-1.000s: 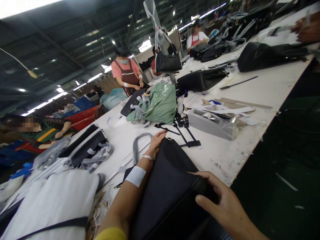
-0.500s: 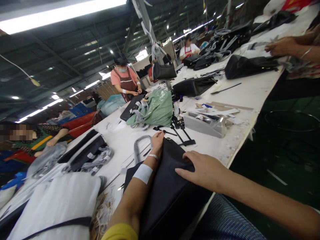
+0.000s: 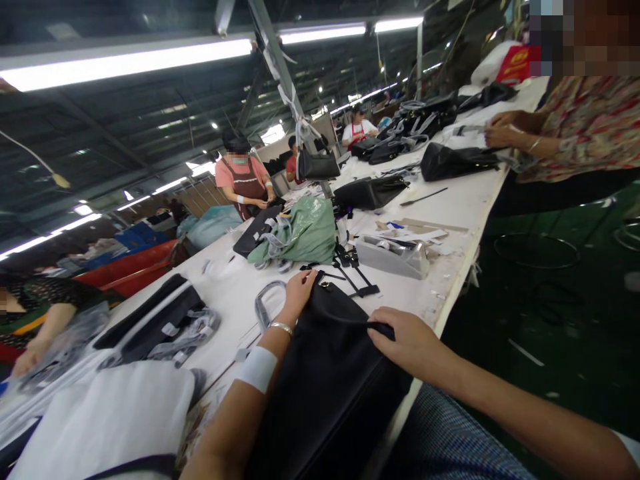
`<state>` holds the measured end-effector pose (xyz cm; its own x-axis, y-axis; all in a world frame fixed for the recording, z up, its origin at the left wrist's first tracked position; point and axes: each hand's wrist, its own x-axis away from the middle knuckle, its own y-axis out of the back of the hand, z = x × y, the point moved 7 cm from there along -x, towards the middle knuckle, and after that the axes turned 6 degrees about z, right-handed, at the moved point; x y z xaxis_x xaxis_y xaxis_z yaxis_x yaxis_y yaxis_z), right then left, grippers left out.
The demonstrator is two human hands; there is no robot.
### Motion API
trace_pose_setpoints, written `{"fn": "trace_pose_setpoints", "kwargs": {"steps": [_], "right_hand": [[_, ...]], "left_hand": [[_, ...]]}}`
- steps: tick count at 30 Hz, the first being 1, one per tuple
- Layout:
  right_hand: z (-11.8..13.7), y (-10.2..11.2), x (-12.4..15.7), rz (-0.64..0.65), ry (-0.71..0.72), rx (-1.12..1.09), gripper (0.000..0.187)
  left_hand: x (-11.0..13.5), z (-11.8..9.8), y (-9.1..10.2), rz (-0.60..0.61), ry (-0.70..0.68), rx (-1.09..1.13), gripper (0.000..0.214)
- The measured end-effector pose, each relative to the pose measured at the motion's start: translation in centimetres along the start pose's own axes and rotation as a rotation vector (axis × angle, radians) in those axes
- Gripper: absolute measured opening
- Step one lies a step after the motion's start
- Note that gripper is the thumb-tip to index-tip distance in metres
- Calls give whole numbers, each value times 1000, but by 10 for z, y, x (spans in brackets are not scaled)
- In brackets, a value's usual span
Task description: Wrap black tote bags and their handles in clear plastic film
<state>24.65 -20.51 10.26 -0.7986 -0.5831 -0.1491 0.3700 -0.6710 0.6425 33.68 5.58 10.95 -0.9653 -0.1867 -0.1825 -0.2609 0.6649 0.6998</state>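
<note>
A black bag (image 3: 330, 380) lies tilted at the table's near edge, in front of my body. My left hand (image 3: 301, 288) grips its far top corner, close to a small gold-coloured metal fitting. Along the upper right edge of the bag, my right hand (image 3: 405, 337) pinches the dark material between thumb and fingers. Black straps with sliders (image 3: 356, 270) lie just beyond the bag. A grey tape dispenser (image 3: 393, 257) stands to the right of them. To the left of my left hand rests a grey wrapped handle (image 3: 265, 303).
A green plastic bag (image 3: 313, 230) sits mid-table on the white worktop (image 3: 450, 267). White padded material (image 3: 115, 413) is piled at the near left. Black bags (image 3: 370, 192) lie farther back. Co-workers stand along both sides; one person's hands (image 3: 507, 130) work at the right.
My right hand has gone from loosely touching the black bag to pinching its upper edge. My left hand stays on the corner. The view has shifted right, showing more of the co-worker there.
</note>
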Motion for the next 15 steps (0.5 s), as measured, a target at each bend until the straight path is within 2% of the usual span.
{"fn": "trace_pose_setpoints", "kwargs": {"steps": [2, 3, 6, 8, 11, 15], "right_hand": [[-1, 0, 4, -24, 4, -17, 18], [-1, 0, 5, -29, 5, -21, 18], [0, 1, 7, -40, 15, -26, 17], [1, 1, 9, -45, 24, -30, 17], [1, 0, 12, -47, 38, -41, 18], [-2, -3, 15, -43, 44, -50, 18]], "left_hand": [[9, -22, 11, 110, -108, -32, 25], [15, -35, 12, 214, -182, -54, 26], [39, -73, 2, 690, -448, -164, 38], [51, -87, -5, 958, -563, -239, 48], [42, -93, -12, 1092, -590, -291, 53], [22, -83, -38, 1157, -648, -277, 56]]}}
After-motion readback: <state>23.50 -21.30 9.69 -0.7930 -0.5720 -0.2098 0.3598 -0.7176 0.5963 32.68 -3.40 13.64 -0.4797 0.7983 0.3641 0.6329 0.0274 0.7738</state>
